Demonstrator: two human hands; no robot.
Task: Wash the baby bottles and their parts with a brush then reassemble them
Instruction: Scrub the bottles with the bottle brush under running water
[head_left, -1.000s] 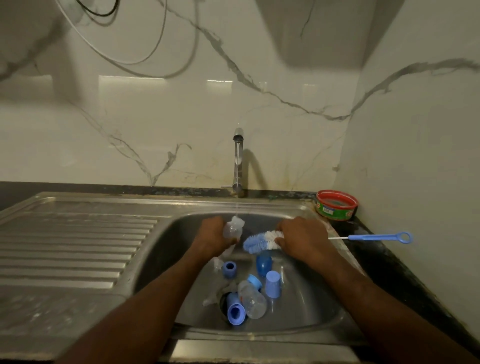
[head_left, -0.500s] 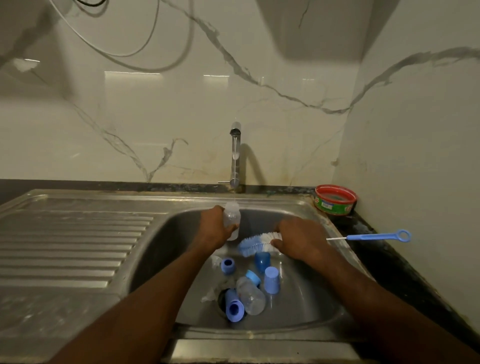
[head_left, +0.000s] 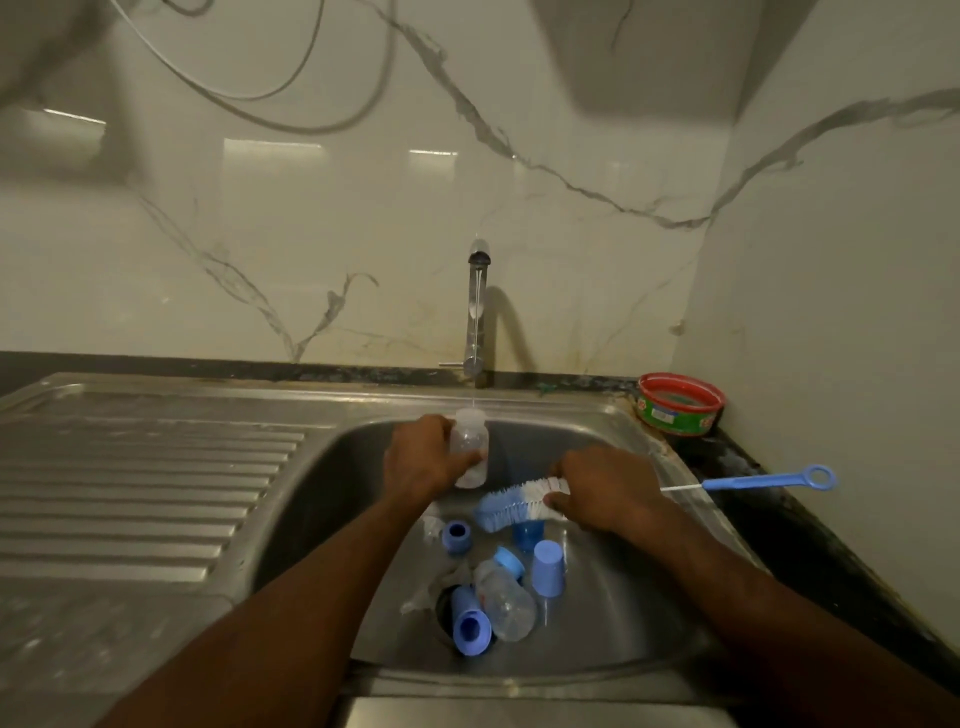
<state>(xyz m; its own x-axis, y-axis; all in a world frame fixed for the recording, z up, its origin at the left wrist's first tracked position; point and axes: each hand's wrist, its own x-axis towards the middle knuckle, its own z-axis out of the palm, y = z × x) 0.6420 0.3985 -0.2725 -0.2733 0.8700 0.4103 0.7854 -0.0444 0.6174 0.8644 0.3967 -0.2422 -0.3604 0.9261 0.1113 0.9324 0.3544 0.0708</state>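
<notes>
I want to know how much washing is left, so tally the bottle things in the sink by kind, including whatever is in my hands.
Clear bottles: 2, one in the left hand, one lying by the drain
Blue plastic parts: 5
Bottle brush: 1
Total: 8

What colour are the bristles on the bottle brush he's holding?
The bottle brush has blue bristles at the tip and white ones nearer the right hand, seen in the head view.
</notes>
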